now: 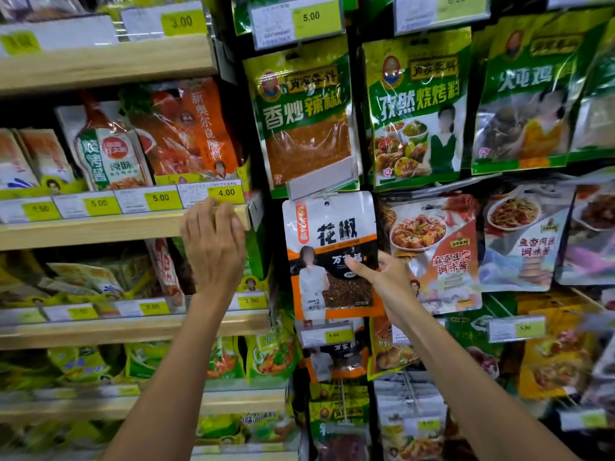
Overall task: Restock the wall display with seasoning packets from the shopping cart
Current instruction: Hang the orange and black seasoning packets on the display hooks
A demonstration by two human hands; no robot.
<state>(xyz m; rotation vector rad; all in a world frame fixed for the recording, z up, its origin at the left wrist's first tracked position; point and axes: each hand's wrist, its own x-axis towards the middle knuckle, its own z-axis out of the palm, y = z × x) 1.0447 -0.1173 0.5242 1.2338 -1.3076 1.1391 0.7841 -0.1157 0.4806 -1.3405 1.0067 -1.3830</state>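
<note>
Your right hand (pixel 382 277) pinches the white-and-orange packet (pixel 332 227), black-lettered with a window of dark spice, up-left of its palm; your left hand (pixel 213 247), fingers relaxed, reaches the shelf edge (pixel 100 232).

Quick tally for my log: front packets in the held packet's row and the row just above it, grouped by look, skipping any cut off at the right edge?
Green packets: 3
White-and-orange packet, pinched by the right hand: 1
Dish-photo sauce packets: 2
Total: 6
</note>
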